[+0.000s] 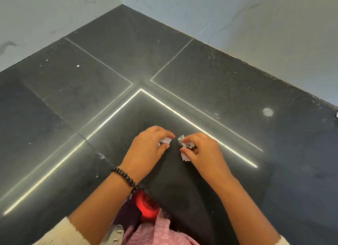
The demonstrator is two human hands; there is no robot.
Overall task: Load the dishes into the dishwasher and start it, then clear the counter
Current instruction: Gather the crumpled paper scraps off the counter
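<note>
My left hand (149,146) hovers low over the dark counter (228,91) and pinches a small crumpled white paper scrap (166,140) between thumb and fingertips. Just to its right, my right hand (201,149) grips another bunch of crumpled white paper scraps (185,151), with a bit sticking out near the fingertips. The two hands sit close together, fingertips nearly meeting. No dishes or dishwasher are in view.
The dark counter runs into a corner between two pale marbled walls (274,25). Tiny white crumbs (78,66) lie at the left and a pale round smudge (268,112) at the right. A small white bit (336,114) shows at the right edge.
</note>
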